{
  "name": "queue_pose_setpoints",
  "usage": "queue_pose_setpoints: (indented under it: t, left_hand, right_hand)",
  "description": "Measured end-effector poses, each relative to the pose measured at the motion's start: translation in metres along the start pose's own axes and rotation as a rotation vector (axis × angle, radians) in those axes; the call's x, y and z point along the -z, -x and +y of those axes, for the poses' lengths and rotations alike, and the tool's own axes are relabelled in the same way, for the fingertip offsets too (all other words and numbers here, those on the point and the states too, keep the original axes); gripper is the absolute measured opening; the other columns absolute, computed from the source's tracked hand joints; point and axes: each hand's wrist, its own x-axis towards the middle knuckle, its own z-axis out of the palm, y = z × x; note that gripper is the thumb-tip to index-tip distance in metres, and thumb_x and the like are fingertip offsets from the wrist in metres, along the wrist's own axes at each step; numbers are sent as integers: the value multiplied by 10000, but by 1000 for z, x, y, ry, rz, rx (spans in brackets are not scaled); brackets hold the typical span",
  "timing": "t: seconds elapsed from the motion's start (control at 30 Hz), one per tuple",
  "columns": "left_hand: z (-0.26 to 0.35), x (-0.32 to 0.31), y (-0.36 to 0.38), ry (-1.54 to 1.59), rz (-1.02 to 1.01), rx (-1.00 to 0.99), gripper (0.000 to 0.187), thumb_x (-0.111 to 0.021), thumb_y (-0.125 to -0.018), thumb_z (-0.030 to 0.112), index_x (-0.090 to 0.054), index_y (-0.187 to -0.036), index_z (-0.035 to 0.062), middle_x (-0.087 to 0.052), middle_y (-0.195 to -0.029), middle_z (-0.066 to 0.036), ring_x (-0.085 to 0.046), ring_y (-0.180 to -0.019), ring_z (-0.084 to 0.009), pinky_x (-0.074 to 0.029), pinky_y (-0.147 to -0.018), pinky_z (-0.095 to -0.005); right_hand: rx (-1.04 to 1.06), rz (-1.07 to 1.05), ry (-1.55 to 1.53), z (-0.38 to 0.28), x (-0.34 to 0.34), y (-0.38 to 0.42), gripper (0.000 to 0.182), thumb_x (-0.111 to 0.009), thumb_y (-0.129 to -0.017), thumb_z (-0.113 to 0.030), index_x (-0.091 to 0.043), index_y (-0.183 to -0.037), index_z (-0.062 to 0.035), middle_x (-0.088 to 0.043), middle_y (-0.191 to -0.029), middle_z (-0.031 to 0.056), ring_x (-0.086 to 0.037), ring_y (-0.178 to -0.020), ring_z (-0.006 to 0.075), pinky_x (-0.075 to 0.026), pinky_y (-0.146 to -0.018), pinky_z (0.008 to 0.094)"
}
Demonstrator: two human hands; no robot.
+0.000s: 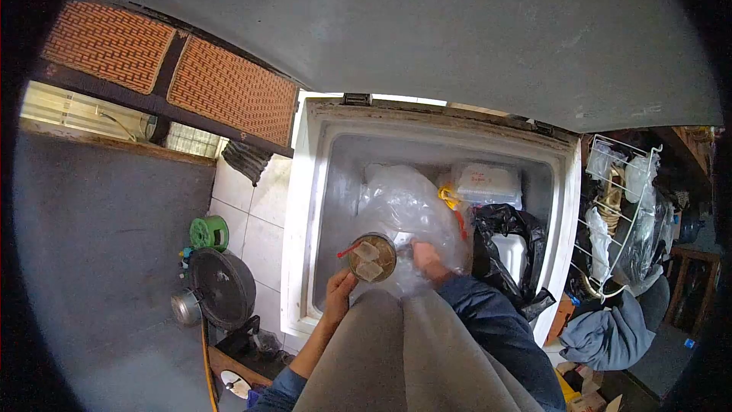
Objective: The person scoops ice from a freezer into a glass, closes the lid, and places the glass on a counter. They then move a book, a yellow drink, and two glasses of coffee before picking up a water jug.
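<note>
An open chest freezer (pixel 299 206) stands in front of me. My left hand (pixel 339 292) holds a round cup (pixel 373 257) near its front left inside; pieces of ice and a red straw show in the cup. To the right, my right hand (pixel 428 259) reaches down into the freezer against a large clear plastic bag (pixel 404 198). Its fingers are partly hidden by the plastic, and what they hold, if anything, cannot be made out.
Inside the freezer at right are a black plastic bag (pixel 488 221) and a clear container (pixel 488 181). A white wire rack (pixel 629 206) stands right of it. At left are a black pan (pixel 223 288), a green object (pixel 208 233) and a metal pot (pixel 185 307).
</note>
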Motion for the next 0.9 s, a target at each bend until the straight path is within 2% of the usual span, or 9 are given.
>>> queue_pose_setpoints:
  t: [0.1,0.23,0.3,0.33,0.43,0.5,0.7,0.77,0.9]
  left_hand:
    - [-9,9,1,31,-13,31,298,-428,-799,239,-515,-892,-30,-510,-808,-16,-425,-743,-82,-318,-679,-212]
    - [-10,12,2,73,-50,20,312,-430,-797,244,-506,-924,-30,-526,-894,-54,-455,-826,-113,-325,-751,-232]
    - [8,-2,5,107,-23,11,311,-426,-798,239,-505,-926,-34,-522,-920,-62,-456,-854,-120,-320,-774,-240]
    - [14,-7,6,137,1,5,310,-422,-799,233,-504,-927,-37,-519,-946,-70,-456,-883,-128,-316,-797,-247]
    - [9,-1,9,200,16,26,314,-415,-799,229,-500,-930,-43,-515,-956,-70,-454,-902,-130,-313,-809,-248]
    - [17,-2,7,187,-5,26,319,-416,-799,233,-500,-933,-44,-516,-956,-69,-454,-902,-127,-313,-808,-245]
    - [15,-11,-12,-48,-16,39,289,-426,-795,245,-528,-891,-7,-515,-834,-12,-435,-793,-83,-317,-756,-217]
    - [28,-35,-18,-28,25,17,283,-442,-785,276,-538,-826,13,-478,-755,19,-404,-722,-74,-311,-694,-207]
    - [4,-42,-27,-68,-9,37,276,-451,-780,291,-529,-767,26,-447,-712,29,-377,-679,-71,-297,-647,-201]
  right_hand:
    - [-13,21,12,-16,-16,6,209,-432,-719,-147,-484,-901,-59,-549,-759,198,-545,-707,333,-429,-598,407]
    - [268,149,-421,-7,-15,-5,152,-506,-671,-83,-509,-816,-38,-540,-623,148,-538,-576,281,-419,-500,351]
    - [-151,-402,-887,-18,25,9,168,-512,-676,-57,-514,-842,-39,-492,-550,64,-470,-457,174,-378,-399,283]
    - [-171,-383,-835,-18,33,11,225,-525,-682,-57,-510,-906,-38,-447,-545,13,-389,-408,99,-322,-339,228]
    - [51,-99,-662,-11,66,27,294,-522,-683,-61,-488,-974,-35,-462,-562,23,-398,-403,107,-319,-334,229]
    - [-37,-96,-658,-14,100,46,339,-516,-682,-56,-460,-1015,-30,-465,-578,26,-394,-400,99,-311,-327,224]
    - [-276,45,-1070,-55,193,137,354,-474,-678,-2,-410,-1024,38,-477,-608,46,-421,-408,104,-301,-297,208]
    - [-179,234,-1158,-67,212,163,346,-456,-681,18,-394,-1019,60,-496,-671,75,-427,-400,109,-307,-284,196]
    - [-44,291,-1160,-93,248,195,388,-381,-676,54,-333,-1060,54,-494,-852,175,-552,-481,203,-464,-380,240]
